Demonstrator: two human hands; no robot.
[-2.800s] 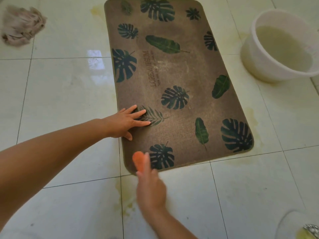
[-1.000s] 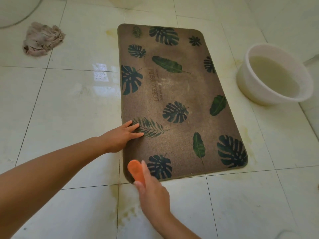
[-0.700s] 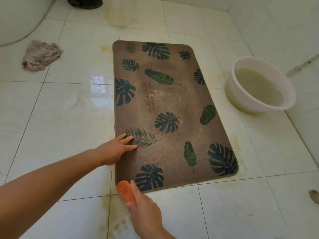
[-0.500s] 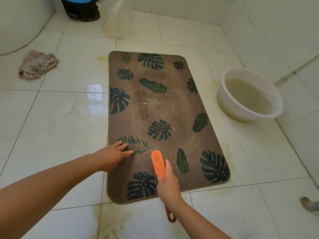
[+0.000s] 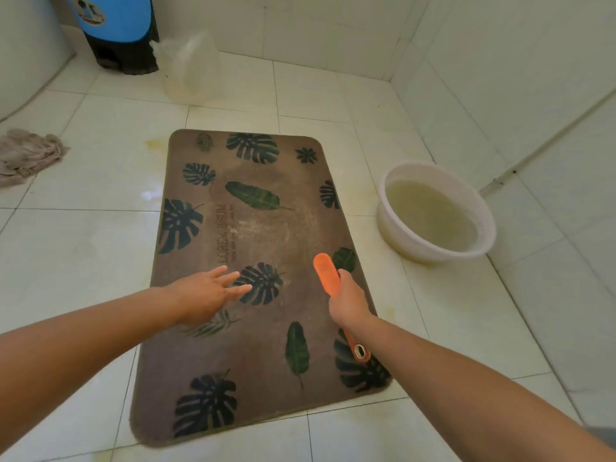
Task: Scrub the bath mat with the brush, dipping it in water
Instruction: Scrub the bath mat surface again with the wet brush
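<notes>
Right of the bath mat (image 5: 266, 295), a white basin (image 5: 396, 225) holds cloudy water (image 5: 430, 218). My right hand (image 5: 350, 301) grips the orange brush (image 5: 328, 273); my left hand (image 5: 203, 295) is spread flat, fingers released.

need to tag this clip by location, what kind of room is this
Most likely a bathroom or wash area: glossy cream floor tiles running up tiled walls, a brown leaf-print bath mat laid flat on the floor, and a white plastic basin of cloudy water beside it.
</notes>
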